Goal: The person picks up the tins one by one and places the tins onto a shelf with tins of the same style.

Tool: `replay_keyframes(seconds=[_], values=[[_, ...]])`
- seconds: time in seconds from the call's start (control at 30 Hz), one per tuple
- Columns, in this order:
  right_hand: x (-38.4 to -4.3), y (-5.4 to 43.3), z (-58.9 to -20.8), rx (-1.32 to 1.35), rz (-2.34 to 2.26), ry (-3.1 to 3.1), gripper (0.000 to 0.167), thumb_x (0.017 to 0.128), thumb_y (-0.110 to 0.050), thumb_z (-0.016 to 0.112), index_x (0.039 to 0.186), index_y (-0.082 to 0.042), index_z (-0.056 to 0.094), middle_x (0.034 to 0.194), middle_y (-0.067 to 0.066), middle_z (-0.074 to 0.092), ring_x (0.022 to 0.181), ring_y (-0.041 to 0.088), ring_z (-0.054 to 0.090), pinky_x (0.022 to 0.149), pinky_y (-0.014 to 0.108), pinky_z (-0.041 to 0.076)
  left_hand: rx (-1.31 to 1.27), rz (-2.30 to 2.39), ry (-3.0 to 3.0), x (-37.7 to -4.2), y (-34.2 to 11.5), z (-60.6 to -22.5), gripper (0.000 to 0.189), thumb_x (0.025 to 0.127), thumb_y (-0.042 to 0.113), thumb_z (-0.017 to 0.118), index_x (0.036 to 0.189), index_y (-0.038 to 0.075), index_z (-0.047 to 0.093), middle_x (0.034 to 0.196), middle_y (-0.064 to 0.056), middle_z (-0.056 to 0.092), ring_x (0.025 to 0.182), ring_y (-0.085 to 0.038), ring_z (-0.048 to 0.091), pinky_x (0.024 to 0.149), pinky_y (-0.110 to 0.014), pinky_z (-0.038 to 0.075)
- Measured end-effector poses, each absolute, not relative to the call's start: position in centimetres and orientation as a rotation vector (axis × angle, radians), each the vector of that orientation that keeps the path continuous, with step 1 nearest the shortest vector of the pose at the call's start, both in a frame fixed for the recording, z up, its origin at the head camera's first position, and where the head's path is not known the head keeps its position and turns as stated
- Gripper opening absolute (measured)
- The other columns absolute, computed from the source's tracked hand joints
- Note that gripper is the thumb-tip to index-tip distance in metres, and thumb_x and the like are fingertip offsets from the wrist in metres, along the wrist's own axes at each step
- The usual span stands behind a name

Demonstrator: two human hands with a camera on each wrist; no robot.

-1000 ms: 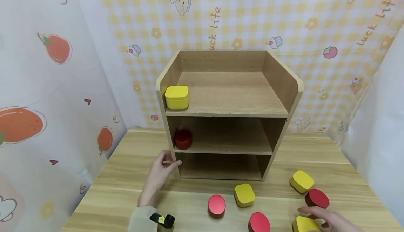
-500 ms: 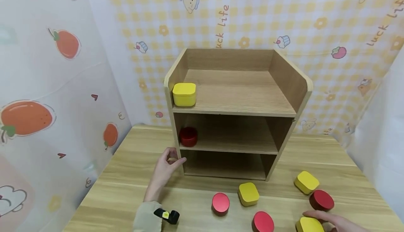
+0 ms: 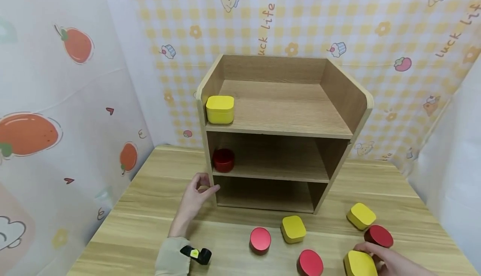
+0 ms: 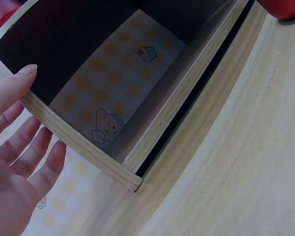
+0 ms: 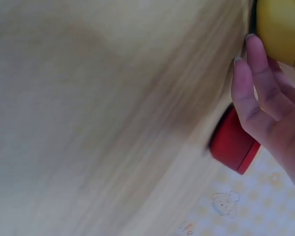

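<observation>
My left hand [image 3: 193, 198] grips the left side panel of a wooden shelf [image 3: 278, 133] low down. In the left wrist view its thumb lies on the inner side and its fingers [image 4: 33, 147] on the outer side. At the lower right, my right hand [image 3: 394, 262] holds a yellow rounded-square box [image 3: 360, 264] by its side. The right wrist view shows its fingers [image 5: 258, 73] against that box, whose far part is cut off. A dark red round box [image 3: 379, 236] sits just behind this hand.
A yellow box [image 3: 220, 110] stands on the top shelf, a red round one [image 3: 223, 160] on the middle shelf, both at the left. On the table are a yellow box [image 3: 293, 229], red boxes [image 3: 260, 240] [image 3: 310, 262] and another yellow box [image 3: 361, 216] farther right.
My right hand has closed round the near yellow box, which has shifted slightly left and away from me. The left hand stays on the shelf panel. The head view has shifted a little.
</observation>
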State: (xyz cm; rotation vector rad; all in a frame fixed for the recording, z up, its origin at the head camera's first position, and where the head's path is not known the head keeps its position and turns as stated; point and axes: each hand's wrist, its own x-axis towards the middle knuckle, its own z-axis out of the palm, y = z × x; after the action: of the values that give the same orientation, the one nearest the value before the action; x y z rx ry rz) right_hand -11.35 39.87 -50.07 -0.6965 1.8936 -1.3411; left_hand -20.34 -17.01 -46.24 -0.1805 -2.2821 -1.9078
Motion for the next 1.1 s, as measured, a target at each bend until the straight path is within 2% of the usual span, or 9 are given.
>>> replay_keyframes(seconds=[0.2, 0.4, 0.7, 0.9, 1.1], values=[[-10.5, 36.1, -45.7, -0.836, -1.233, 2.221, 0.049, 0.088, -0.005, 0.072, 0.131, -0.005, 0.049, 0.116, -0.010, 0.054, 0.088, 0.008, 0.051, 0.066, 0.025, 0.049, -0.173, -1.896, -2.302, -19.3, -16.5, -44.2, 0.032, 0.087, 0.008, 0.075, 0.110, 0.002, 0.055, 0.103, -0.010, 0.054, 0.102, -0.025, 0.050, 0.083, -0.026, 0.048], [-10.3, 34.2, -43.6, -0.744, -1.113, 2.365, 0.055, 0.085, -0.015, 0.076, 0.133, -0.008, 0.051, 0.114, -0.010, 0.053, 0.087, 0.008, 0.051, 0.067, 0.025, 0.047, -0.161, -1.926, -2.297, -18.6, -16.2, -43.0, 0.031, 0.086, 0.004, 0.074, 0.111, 0.000, 0.055, 0.104, -0.012, 0.054, 0.103, -0.026, 0.050, 0.083, -0.026, 0.048], [-11.4, 30.6, -39.8, -1.259, -0.751, 2.619, 0.055, 0.078, -0.023, 0.083, 0.125, -0.018, 0.054, 0.109, -0.015, 0.055, 0.084, 0.000, 0.050, 0.061, 0.023, 0.045, -0.113, -1.965, -2.297, -18.7, -16.8, -43.7, 0.034, 0.088, 0.006, 0.073, 0.115, 0.001, 0.052, 0.107, -0.012, 0.051, 0.097, -0.023, 0.054, 0.078, -0.025, 0.049], [-12.7, 27.5, -35.9, -1.315, -0.550, 2.593, 0.054, 0.076, -0.023, 0.082, 0.123, -0.017, 0.056, 0.104, -0.017, 0.050, 0.080, -0.001, 0.048, 0.063, 0.021, 0.047, -0.099, -1.968, -2.260, -19.7, -17.4, -46.1, 0.036, 0.087, 0.006, 0.074, 0.116, 0.004, 0.052, 0.107, -0.009, 0.050, 0.102, -0.019, 0.050, 0.080, -0.023, 0.048], [-12.7, 24.5, -31.8, -1.324, -0.449, 2.622, 0.055, 0.078, -0.025, 0.080, 0.126, -0.013, 0.056, 0.109, -0.016, 0.052, 0.086, 0.000, 0.052, 0.070, 0.024, 0.050, -0.177, -1.966, -2.262, -20.3, -16.6, -46.6, 0.038, 0.087, 0.011, 0.075, 0.117, 0.005, 0.052, 0.106, -0.010, 0.052, 0.102, -0.020, 0.051, 0.081, -0.024, 0.049]])
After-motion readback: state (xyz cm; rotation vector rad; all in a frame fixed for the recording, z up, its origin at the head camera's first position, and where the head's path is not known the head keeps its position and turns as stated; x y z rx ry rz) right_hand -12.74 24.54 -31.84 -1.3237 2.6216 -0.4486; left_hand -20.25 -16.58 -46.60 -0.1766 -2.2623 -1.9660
